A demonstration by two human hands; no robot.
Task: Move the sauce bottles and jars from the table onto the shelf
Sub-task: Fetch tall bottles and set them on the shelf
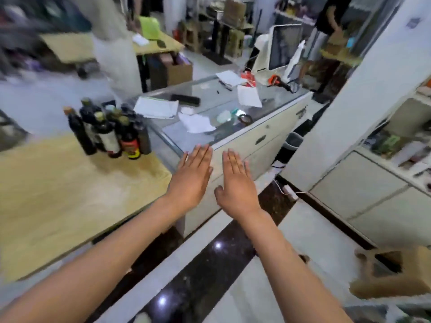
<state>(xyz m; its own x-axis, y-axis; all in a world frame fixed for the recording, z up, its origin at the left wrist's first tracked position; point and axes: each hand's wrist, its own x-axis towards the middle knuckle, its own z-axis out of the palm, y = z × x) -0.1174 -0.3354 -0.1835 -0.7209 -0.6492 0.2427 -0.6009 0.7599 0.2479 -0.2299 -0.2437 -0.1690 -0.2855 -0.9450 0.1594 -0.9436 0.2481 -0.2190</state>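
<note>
**benchrat:** Head cam, nearest stuff first: both bare forearms stretched out, left hand [190,180] and right hand [235,183] side by side, palms down, fingers straight and together. Neither is holding anything. They hover over the gap between the pale wooden bench [58,206] and the white glass-topped counter [233,127], touching nothing as far as I can tell.

**saucy_mike:** So where's the actual cargo?

**benchrat:** Further out on the left, a tight cluster of dark glass sauce bottles [109,129] standing upright near the far right corner of the bench, packed shoulder to shoulder. One at the front has a red and yellow label, another a pale label. It's blurry, so I can't count them or tell if any jars are mixed in.

**saucy_mike:** How'd you grab them?

**benchrat:** My guess: full glass, so heavyish, rigid, breakable, maybe slick if there's oil on the outside. I'd wrap around the body below the shoulder, not pinch the thin neck. They look tall and narrow, so probably tippy. Since they're touching, lifting one could knock its neighbour, so start with an outer one on the near side.

**saucy_mike:** And the shelf?

**benchrat:** Off to the right there's a white shelf unit [401,145] already carrying some packets, well apart from the bottles. Beyond the counter it's papers [156,108] and a monitor [284,47].
</note>
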